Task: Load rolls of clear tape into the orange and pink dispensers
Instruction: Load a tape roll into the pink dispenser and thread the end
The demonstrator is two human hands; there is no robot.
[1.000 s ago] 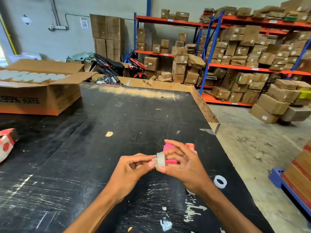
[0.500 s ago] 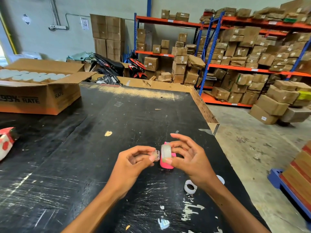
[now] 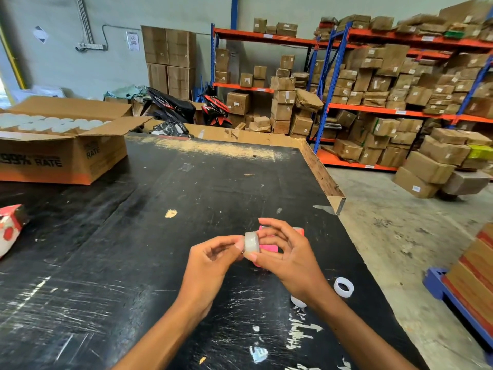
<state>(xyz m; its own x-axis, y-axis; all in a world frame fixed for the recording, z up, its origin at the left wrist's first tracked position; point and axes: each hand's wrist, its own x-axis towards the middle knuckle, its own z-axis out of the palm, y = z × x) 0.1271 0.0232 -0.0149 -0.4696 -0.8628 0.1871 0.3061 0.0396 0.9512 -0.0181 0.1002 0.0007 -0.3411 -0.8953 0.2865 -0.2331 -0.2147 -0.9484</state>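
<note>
A roll of clear tape (image 3: 251,241) stands on edge above the black table (image 3: 133,249), pinched by the thumb and fingers of my right hand (image 3: 286,259). My left hand (image 3: 210,260) has its fingertips at the roll's left face, thumb and forefinger pressed together there. Behind the roll and my right fingers lies the pink dispenser (image 3: 268,248), mostly hidden. An orange dispenser (image 3: 300,231) peeks out behind my right hand. Two more clear rolls lie on the table: one (image 3: 343,287) to the right of my right wrist, another (image 3: 298,301) half hidden under that wrist.
An open cardboard box (image 3: 61,156) full of white rolls sits at the table's far left. A red and white object (image 3: 9,228) lies at the left edge. The table's right edge (image 3: 324,177) drops to a concrete floor; shelves of boxes stand beyond.
The tape roll has shifted slightly left of the pink dispenser and turned between my fingers. My left fingertips have closed in against its left face. The view has stayed nearly still.
</note>
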